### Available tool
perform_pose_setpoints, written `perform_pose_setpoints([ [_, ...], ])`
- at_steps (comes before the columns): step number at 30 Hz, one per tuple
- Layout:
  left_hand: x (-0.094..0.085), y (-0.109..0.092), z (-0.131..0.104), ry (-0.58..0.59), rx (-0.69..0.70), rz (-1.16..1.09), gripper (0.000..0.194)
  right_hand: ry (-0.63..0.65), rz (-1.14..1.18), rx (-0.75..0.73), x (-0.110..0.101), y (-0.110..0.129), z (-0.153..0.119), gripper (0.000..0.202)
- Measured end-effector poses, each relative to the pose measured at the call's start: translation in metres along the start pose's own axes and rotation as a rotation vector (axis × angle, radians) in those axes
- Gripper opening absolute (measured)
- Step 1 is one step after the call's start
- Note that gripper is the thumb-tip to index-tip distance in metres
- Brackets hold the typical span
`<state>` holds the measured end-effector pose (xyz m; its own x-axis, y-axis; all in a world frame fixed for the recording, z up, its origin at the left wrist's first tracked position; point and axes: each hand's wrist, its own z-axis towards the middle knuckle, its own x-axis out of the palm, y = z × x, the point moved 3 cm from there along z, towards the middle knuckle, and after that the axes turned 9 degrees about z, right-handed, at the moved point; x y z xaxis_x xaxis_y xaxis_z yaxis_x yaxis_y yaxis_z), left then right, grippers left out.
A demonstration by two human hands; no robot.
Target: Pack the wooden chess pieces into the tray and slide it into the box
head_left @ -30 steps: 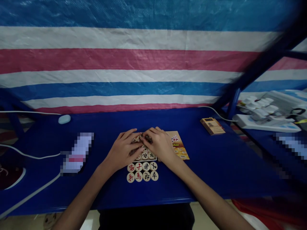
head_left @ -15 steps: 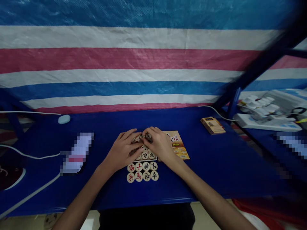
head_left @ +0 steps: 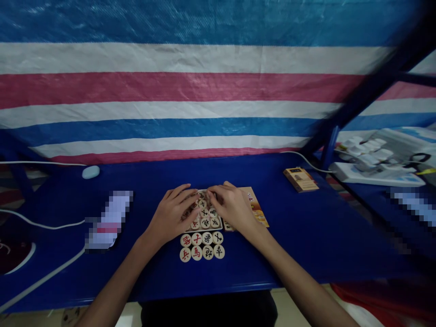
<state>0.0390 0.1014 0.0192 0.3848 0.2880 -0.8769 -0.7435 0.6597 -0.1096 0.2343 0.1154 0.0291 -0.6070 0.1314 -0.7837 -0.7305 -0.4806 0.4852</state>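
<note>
A shallow tray with a pale rim (head_left: 208, 231) holds round Chinese chess pieces (head_left: 205, 222) marked in red and black. Over its left side lies my left hand (head_left: 174, 211), fingers spread and touching pieces there. My right hand (head_left: 235, 206) is at the tray's upper right, its fingers curled and the thumb close to the forefinger. What those fingers hold, if anything, is hidden. In front of the tray, two rows of loose pieces (head_left: 207, 252) lie face up. Under my right forearm and beyond it shows a printed chess box lid (head_left: 260, 217).
A phone (head_left: 111, 220) with a blurred screen and cables lie to the left. Behind it sits a small pale-blue case (head_left: 91, 172). To the right are a small tan box (head_left: 301, 180) and a white power strip (head_left: 374, 175) with plugs. A striped tarp (head_left: 218, 86) hangs behind the table.
My hands have moved slightly apart, uncovering more pieces in the middle of the tray. The piece seen at my right fingertips before is now hidden. The front rows stay as they were.
</note>
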Motion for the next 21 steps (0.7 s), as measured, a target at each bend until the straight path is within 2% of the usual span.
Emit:
perform_pose_setpoints([
  [8, 0.003, -0.003, 0.001, 0.11, 0.005, -0.039, 0.039, -0.022, -0.003, 0.035, -0.004, -0.005, -0.004, 0.027],
  [15, 0.002, -0.002, 0.002, 0.133, -0.009, -0.093, 0.04, -0.046, 0.03, 0.048, -0.004, -0.008, -0.005, 0.028],
  [18, -0.006, -0.002, 0.002, 0.086, -0.085, -0.146, 0.04, -0.067, 0.075, 0.036, -0.011, -0.006, -0.003, 0.027],
  [21, -0.024, -0.01, -0.007, -0.083, -0.197, -0.226, 0.033, -0.097, 0.15, 0.017, -0.024, 0.002, -0.011, 0.025],
])
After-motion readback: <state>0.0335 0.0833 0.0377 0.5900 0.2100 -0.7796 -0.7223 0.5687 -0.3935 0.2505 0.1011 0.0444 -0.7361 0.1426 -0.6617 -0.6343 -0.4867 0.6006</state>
